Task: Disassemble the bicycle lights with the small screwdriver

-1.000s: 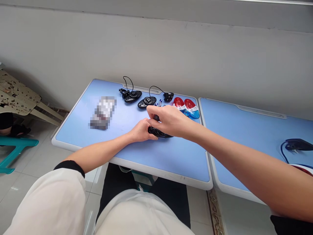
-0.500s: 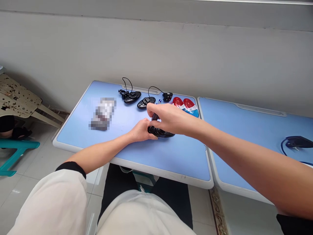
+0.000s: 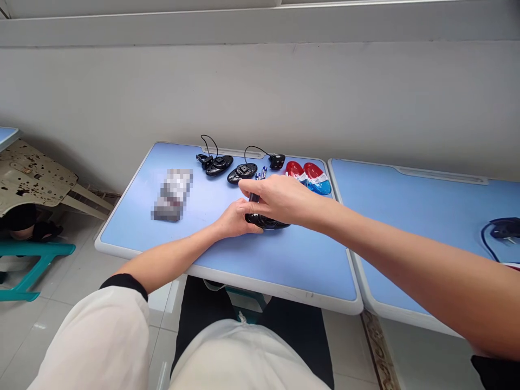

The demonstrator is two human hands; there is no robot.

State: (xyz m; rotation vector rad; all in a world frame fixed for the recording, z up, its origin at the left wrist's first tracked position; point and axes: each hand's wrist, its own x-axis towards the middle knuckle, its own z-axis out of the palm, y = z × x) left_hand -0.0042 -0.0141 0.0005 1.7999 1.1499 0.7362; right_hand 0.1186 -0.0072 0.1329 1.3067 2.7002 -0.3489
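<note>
My left hand (image 3: pixel 234 219) is closed around the left end of a black oval plastic housing (image 3: pixel 271 222), holding it against the blue table (image 3: pixel 162 241). Above that housing my right hand (image 3: pixel 274 197) grips the dark upright handle of what looks like a screwdriver (image 3: pixel 254 197). Its tip is hidden behind my fingers. Just beyond my right hand lie small blue-and-silver batteries (image 3: pixel 264 172). A second black oval housing (image 3: pixel 242 172) with a cable rests behind them, its cable leading to a small black button unit (image 3: pixel 277 161).
Another black housing (image 3: pixel 220 165) with a wired clamp lies at the back. Red covers (image 3: pixel 295 169) and blue covers (image 3: pixel 323 187) sit at the right. A blurred packet (image 3: pixel 173 195) lies left. On the adjoining table is a black cabled device (image 3: pixel 506 229); a teal stool (image 3: pixel 36 249) stands at left.
My right hand has tipped slightly lower and left over the housing, with the handle still in its fingers. My left hand keeps its hold. The view has shifted a little upward.
</note>
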